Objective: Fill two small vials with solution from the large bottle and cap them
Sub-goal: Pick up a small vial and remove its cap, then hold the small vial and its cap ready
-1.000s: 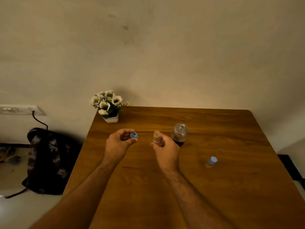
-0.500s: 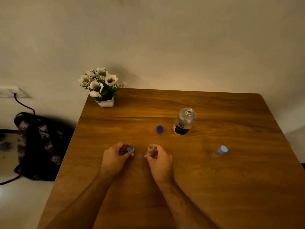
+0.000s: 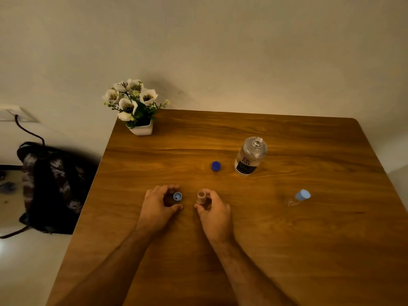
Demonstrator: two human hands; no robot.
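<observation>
Presently we logged, on the wooden table (image 3: pixel 276 250):

Item 1. Our left hand (image 3: pixel 157 206), low over the table, fingers curled, pinching a small light-blue cap (image 3: pixel 177 196) between fingertips and thumb; the cap's hollow side faced up toward us.

Item 2. Our right hand (image 3: pixel 213 212), just beside the left, thumb and fingers wrapped round an uncapped small vial (image 3: pixel 201 196). The vial was upright, mouth open; whether it stood on the table or hung just above it we could not tell, nor how full it was.

Item 3. One large bottle (image 3: pixel 250 156), clear with a dark label, upright and uncapped, farther back and to the right of both hands.

Item 4. One dark-blue cap (image 3: pixel 216 166), resting on the table just left of the large bottle, apart from it.

Item 5. A second vial (image 3: pixel 298 197), light-blue cap on, well off to the right.

Item 6. A white pot of flowers (image 3: pixel 134 107) at the far left corner.

Item 7. A dark backpack (image 3: pixel 50 184) on the floor, left of the table.
</observation>
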